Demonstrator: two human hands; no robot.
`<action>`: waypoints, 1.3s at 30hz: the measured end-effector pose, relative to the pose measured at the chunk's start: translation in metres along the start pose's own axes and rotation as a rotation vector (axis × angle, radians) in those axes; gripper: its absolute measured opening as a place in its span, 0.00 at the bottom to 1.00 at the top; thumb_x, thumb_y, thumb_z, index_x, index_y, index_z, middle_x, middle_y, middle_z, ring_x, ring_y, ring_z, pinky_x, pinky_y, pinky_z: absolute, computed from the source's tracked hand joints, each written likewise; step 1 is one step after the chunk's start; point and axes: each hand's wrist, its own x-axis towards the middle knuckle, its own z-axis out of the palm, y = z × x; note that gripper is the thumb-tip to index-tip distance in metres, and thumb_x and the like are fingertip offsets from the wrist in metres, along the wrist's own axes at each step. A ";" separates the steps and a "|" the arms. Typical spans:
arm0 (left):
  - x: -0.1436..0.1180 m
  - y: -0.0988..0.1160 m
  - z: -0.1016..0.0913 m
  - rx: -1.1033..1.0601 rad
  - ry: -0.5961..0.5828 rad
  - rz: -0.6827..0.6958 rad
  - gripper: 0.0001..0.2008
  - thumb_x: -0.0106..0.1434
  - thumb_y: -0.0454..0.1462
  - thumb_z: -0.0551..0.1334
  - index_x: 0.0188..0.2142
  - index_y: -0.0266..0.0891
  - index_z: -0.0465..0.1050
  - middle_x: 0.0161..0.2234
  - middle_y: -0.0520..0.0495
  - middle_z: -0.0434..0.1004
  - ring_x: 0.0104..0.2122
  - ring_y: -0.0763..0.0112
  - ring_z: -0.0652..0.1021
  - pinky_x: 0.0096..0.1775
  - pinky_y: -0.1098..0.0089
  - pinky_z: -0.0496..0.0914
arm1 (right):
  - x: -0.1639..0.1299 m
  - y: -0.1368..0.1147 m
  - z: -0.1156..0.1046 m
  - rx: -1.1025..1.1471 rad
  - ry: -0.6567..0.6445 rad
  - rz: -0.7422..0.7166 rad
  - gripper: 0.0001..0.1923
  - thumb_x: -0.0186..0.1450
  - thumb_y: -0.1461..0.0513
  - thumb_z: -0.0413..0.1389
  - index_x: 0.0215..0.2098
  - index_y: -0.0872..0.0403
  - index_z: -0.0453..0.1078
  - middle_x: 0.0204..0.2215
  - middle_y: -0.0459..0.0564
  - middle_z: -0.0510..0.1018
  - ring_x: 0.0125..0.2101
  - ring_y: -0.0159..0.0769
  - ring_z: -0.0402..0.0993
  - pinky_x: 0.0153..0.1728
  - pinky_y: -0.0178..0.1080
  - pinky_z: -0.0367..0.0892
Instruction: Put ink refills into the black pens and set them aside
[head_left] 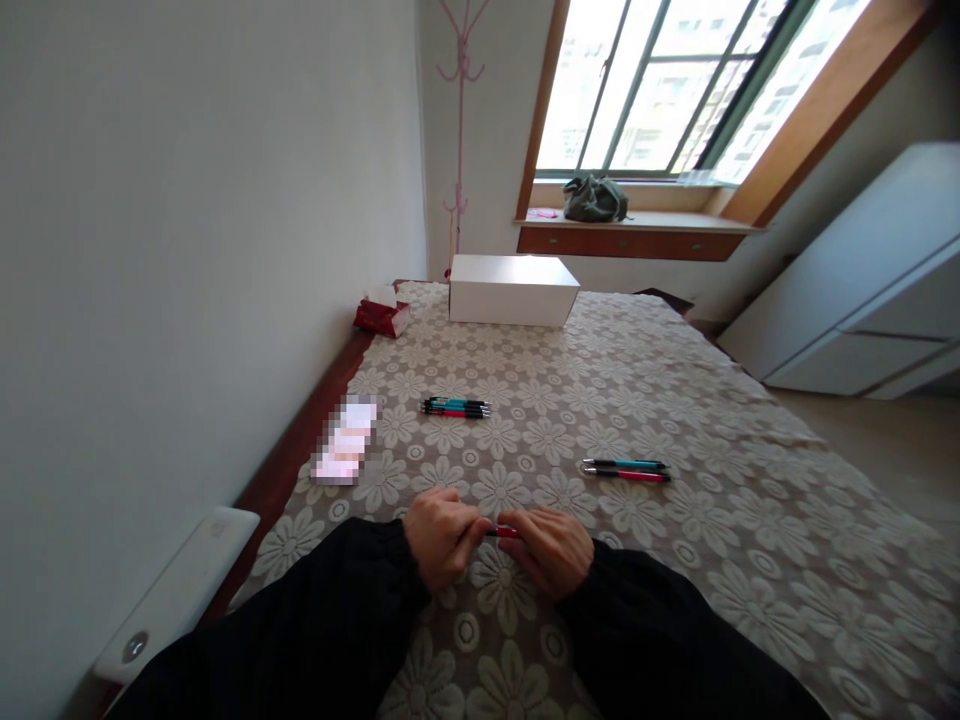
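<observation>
A red pen (507,532) is held lengthwise between two hands, low over a cloth-covered worktop (540,440). Its dark end is pinched by the left grip (444,530) and its red barrel by the right grip (551,548); both are closed on it, and most of its length is hidden by fingers. Whether the cloth is touched by the pen cannot be told.

Ahead of the right grip and off to its right, a teal pen (626,464) and a second red one (628,476) are laid side by side. Straight ahead of the left grip, a bunch of pens (455,407) is gathered, teal and red among them. To that grip's left, a pale oblong (346,440) is obscured by pixelation. Farther ahead of both, a white box (510,292) is set down, with a red packet (381,318) to its left.
</observation>
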 end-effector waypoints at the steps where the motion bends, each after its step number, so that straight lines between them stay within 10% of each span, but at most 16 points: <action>1: 0.000 0.000 0.000 -0.004 -0.010 -0.003 0.23 0.75 0.43 0.50 0.25 0.41 0.72 0.22 0.49 0.74 0.27 0.67 0.72 0.33 0.63 0.61 | 0.001 -0.001 -0.001 -0.014 0.003 -0.004 0.15 0.79 0.58 0.42 0.42 0.52 0.69 0.28 0.47 0.77 0.27 0.35 0.70 0.32 0.40 0.58; 11: 0.003 0.002 -0.002 0.028 -0.054 -0.034 0.23 0.75 0.43 0.50 0.26 0.41 0.73 0.23 0.49 0.76 0.29 0.66 0.73 0.35 0.62 0.63 | 0.006 -0.004 -0.005 -0.042 0.066 -0.027 0.14 0.79 0.57 0.44 0.44 0.54 0.68 0.29 0.47 0.77 0.28 0.36 0.71 0.32 0.38 0.60; 17: 0.006 0.007 -0.017 0.067 0.065 -0.094 0.17 0.75 0.48 0.53 0.41 0.43 0.78 0.41 0.46 0.82 0.46 0.59 0.76 0.52 0.55 0.65 | 0.004 -0.001 -0.001 -0.053 0.069 0.003 0.13 0.78 0.62 0.44 0.40 0.52 0.68 0.28 0.48 0.75 0.29 0.37 0.70 0.33 0.38 0.61; 26: 0.011 -0.059 -0.045 0.501 0.157 -0.571 0.33 0.71 0.58 0.53 0.63 0.37 0.66 0.64 0.30 0.68 0.61 0.40 0.68 0.59 0.36 0.62 | 0.003 0.000 -0.002 -0.026 0.022 0.040 0.10 0.77 0.62 0.45 0.41 0.52 0.67 0.30 0.48 0.76 0.30 0.36 0.72 0.34 0.37 0.64; 39: 0.014 -0.067 -0.046 0.256 0.251 -0.446 0.19 0.73 0.48 0.53 0.56 0.43 0.70 0.62 0.37 0.72 0.62 0.48 0.70 0.64 0.37 0.57 | 0.002 0.000 -0.001 -0.023 0.037 0.034 0.14 0.77 0.61 0.44 0.42 0.52 0.70 0.30 0.48 0.76 0.30 0.36 0.73 0.34 0.37 0.65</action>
